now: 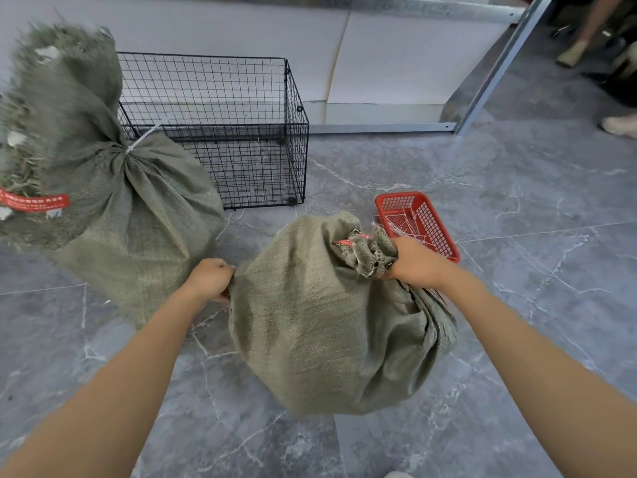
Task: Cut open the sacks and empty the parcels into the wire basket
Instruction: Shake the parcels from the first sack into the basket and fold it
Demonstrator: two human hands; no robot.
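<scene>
A full olive woven sack (pixel 320 315) lies on the floor in front of me. My left hand (pixel 211 280) grips a fold of its cloth at the left side. My right hand (pixel 415 259) grips the bunched, frayed neck at the upper right. A second, larger sack (pixel 131 215), tied with a white cable tie (pixel 143 138) and carrying a red label, stands at the left. Behind it sits the black wire basket (pixel 296 132), which looks empty. No parcels show.
A small red plastic tray (pixel 434 215) holding several white cut ties lies just beyond my right hand. A white panel and a metal frame post (pixel 496 70) stand behind. Another person's feet (pixel 620 125) are at the far right. The floor is grey stone tile.
</scene>
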